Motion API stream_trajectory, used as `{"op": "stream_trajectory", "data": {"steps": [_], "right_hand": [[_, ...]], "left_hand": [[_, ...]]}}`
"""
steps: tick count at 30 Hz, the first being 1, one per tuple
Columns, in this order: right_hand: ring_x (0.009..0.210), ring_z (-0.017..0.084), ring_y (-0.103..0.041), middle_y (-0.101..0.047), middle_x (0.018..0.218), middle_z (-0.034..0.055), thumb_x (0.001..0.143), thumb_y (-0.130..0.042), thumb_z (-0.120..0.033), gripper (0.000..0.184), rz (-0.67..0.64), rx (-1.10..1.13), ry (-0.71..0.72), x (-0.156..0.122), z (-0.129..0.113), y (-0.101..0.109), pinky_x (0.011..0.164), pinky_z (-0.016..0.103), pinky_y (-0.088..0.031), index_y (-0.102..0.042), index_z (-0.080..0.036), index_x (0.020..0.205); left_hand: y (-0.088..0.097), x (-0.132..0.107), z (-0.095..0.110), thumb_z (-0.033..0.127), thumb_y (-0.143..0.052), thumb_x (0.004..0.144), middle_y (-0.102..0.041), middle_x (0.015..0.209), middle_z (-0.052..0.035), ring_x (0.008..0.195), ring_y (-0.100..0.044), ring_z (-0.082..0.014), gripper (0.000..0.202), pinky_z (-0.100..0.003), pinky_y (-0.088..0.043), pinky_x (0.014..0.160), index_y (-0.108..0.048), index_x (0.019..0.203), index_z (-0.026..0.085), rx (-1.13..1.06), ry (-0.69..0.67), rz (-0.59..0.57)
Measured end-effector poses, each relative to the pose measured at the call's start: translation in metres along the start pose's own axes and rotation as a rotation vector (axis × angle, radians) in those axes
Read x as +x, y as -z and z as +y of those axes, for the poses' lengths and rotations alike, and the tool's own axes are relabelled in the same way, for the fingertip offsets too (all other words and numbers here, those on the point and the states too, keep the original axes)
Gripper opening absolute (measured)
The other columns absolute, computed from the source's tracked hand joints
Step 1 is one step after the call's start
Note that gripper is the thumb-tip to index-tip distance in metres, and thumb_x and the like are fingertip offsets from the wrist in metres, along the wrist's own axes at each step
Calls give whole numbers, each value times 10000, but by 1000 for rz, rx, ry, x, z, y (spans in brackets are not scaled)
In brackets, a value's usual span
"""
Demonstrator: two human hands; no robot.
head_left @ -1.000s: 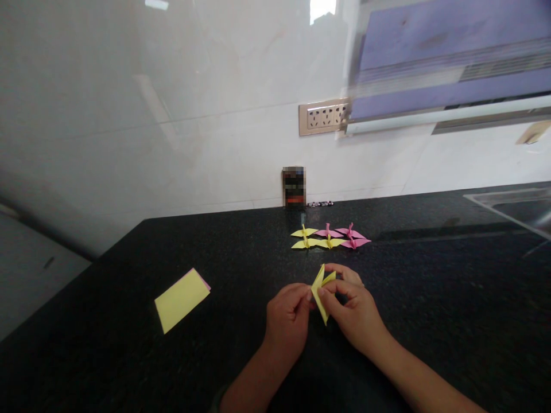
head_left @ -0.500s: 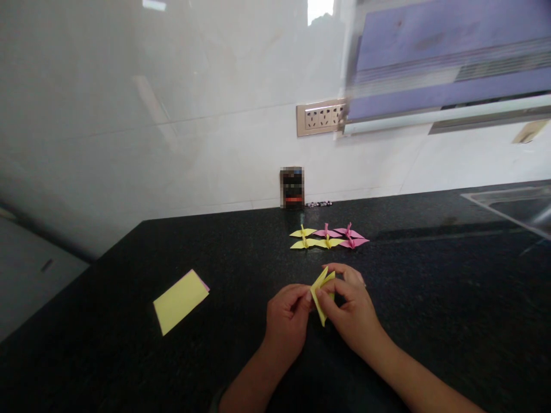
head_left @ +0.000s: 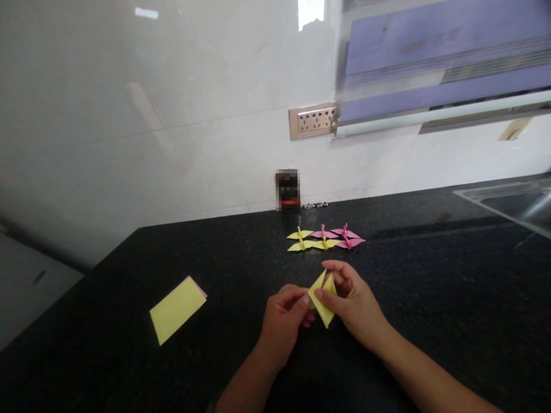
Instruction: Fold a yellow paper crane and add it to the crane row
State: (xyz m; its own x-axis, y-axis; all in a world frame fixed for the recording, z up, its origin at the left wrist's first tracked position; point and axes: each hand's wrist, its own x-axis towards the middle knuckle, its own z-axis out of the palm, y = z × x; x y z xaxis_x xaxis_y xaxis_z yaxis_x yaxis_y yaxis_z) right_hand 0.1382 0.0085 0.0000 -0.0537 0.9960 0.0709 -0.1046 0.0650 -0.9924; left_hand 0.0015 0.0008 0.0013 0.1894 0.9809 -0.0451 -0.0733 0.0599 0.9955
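Note:
Between my hands is a partly folded piece of yellow origami paper (head_left: 323, 310), held a little above the dark counter with two points sticking up. My left hand (head_left: 284, 318) pinches its left corner between thumb and fingertips. On the other side, my right hand (head_left: 355, 295) grips it, thumb flat on the near face and fingers behind, partly hidden. Just beyond my hands stand several small folded paper cranes in two rows, among them a yellow crane (head_left: 325, 243) and a pink crane (head_left: 349, 243).
A stack of paper sheets (head_left: 177, 310), yellow on top with pink beneath, lies on the black counter (head_left: 107, 298) to the left. Against the wall stand a pixelated dark box (head_left: 288, 190) and a beaded strand (head_left: 315, 205). A sink edge (head_left: 495, 209) is at the right.
The yellow paper has turned so its folded face shows more broadly. My right thumb now lies flat across it, and the right fingers have shifted behind. The view has moved slightly.

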Motion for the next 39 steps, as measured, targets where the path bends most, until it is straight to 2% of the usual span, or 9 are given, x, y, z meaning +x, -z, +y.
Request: {"op": "stream_trajectory", "data": {"steps": [6,10,15,23,26,29,31,33,39], "right_hand": [[614,114,-522,-503,679,-39,690,-551,-163,406,-57,-211,66,-3,-2,4,586,250,-446,-401,-202,1065],[634,119,-524,-520,699,-29,685,-539,-147,370,-99,-253,79,-3,-3,3,583,244,-441,-438,-202,1037],[612,118,-496,-503,652,-22,739,-504,-211,60,-80,-341,91,0,-3,4,568,237,-420,-538,-176,774],[535,104,-459,-487,573,-23,783,-471,-268,197,-106,-428,91,-1,-2,3,485,210,-389,-531,-169,624],[639,132,-522,-557,716,16,792,-467,-292,161,-88,-431,143,-2,-4,4,567,246,-441,-559,-177,855],[940,208,-496,-512,1037,88,693,-593,-330,433,-112,-530,365,-4,-11,10,774,339,-429,-467,-202,1086],[1096,265,-388,-426,1163,100,582,-684,-347,548,-260,-676,493,-5,-16,14,876,398,-366,-485,-221,1076],[1155,278,-323,-382,1211,91,610,-663,-261,429,-318,-818,556,-4,-18,15,912,431,-326,-533,-236,1019],[1163,270,-309,-398,1200,89,655,-533,-61,320,-318,-996,645,-1,-9,12,924,457,-304,-596,-222,924]], "left_hand": [[4,2,-1,334,-571,719,-576,528,-13,474,-519,-97,242,-192,-386,441,-638,760,105,-13,141,-21],[7,4,-2,325,-616,686,-617,592,-38,506,-535,-98,245,-206,-417,485,-652,761,93,-26,186,-49],[8,4,-6,326,-617,690,-623,613,-36,539,-551,-100,248,-215,-437,524,-654,775,97,-72,205,-31],[6,3,-4,334,-634,659,-619,590,-34,491,-535,-94,248,-198,-424,468,-642,728,96,-1,239,-52],[6,5,-4,330,-629,658,-626,595,-40,497,-547,-96,241,-188,-419,464,-638,721,97,9,252,3],[8,8,-6,305,-649,630,-624,584,-32,488,-559,-101,218,-184,-412,451,-621,706,104,-53,287,120],[10,10,-7,295,-661,611,-624,582,-30,488,-567,-105,212,-179,-404,439,-608,694,107,-97,308,165],[11,11,-8,292,-662,604,-626,585,-35,493,-573,-108,210,-174,-399,434,-600,682,107,-116,327,173],[9,8,-8,251,-648,600,-622,572,-29,491,-572,-102,164,-179,-405,456,-584,657,112,-137,368,124]]}}
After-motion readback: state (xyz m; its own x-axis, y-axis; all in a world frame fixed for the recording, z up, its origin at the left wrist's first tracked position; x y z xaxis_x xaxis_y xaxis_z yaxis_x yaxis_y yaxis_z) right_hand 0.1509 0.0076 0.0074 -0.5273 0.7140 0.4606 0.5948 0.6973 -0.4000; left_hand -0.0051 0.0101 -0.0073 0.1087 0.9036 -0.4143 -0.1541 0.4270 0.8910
